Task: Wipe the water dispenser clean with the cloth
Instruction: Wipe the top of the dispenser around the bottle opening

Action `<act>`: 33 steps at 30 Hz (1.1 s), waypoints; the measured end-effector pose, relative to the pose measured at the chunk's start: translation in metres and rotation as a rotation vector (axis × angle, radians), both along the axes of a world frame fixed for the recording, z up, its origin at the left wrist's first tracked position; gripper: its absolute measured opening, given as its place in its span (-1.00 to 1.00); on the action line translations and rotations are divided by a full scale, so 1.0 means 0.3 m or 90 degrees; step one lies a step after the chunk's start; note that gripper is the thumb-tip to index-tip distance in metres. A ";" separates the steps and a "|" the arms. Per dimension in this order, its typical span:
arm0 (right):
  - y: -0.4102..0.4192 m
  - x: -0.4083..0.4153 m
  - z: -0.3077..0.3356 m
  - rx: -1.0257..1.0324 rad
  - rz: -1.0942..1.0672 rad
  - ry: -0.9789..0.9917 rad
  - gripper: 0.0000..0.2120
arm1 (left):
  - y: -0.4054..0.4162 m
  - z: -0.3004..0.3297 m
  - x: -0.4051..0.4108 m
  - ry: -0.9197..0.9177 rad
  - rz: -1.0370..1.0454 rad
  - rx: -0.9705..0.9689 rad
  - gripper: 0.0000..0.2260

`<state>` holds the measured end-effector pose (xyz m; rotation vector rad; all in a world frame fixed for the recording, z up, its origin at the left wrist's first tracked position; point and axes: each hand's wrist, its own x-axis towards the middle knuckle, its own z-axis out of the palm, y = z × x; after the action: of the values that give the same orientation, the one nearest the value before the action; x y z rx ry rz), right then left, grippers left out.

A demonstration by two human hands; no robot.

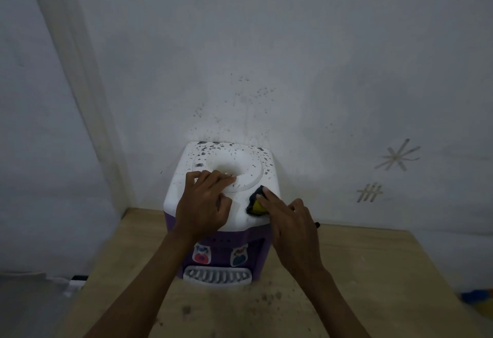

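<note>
Head cam looks down on a small water dispenser [226,204] w/ white top and purple body, standing on a light wood surface [373,271] and pushed up against a pale wall [266,44]. Dark specks cover the back of the dispenser top and the wall just behind it; more specks lie on the surface in front. The top has a round raised ring w/ a sunken hole in the middle.

Left hand [205,201] rests on the top, front-left of the ring, fingers curled, tips touching the ring's edge near the hole; it holds nothing I can see. Right hand [290,225] is at the front-right corner of the top, fingers fairly straight, pressing a cloth [256,205] onto the white top. Cloth is bunched, dark w/ a yellow patch, mostly hidden under the fingertips, just right of the ring. Hands are apart, one on each side of the top.

On the purple front: two taps, red one [202,256] on the left, blue one [239,257] on the right, and a white slotted drip tray [217,276] below them. Pale scratch marks [397,159] show on the wall to the right. A blue and yellow item [477,296] sits at the far right edge of the surface, too blurred to ID.
</note>
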<state>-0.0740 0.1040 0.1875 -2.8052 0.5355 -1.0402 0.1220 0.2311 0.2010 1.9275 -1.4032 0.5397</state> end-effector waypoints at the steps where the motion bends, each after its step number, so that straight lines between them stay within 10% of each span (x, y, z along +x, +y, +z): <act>1: -0.002 -0.020 -0.007 -0.002 0.013 0.010 -0.43 | 0.000 0.000 -0.001 0.002 0.001 0.000 -0.62; 33: -0.005 0.002 -0.002 -0.001 -0.084 -0.016 -0.52 | -0.001 0.023 -0.022 0.042 -0.004 -0.016 -0.55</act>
<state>-0.0733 0.1025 0.1868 -2.7860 0.7260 -1.0972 0.1155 0.2308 0.2078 1.9042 -1.3544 0.4848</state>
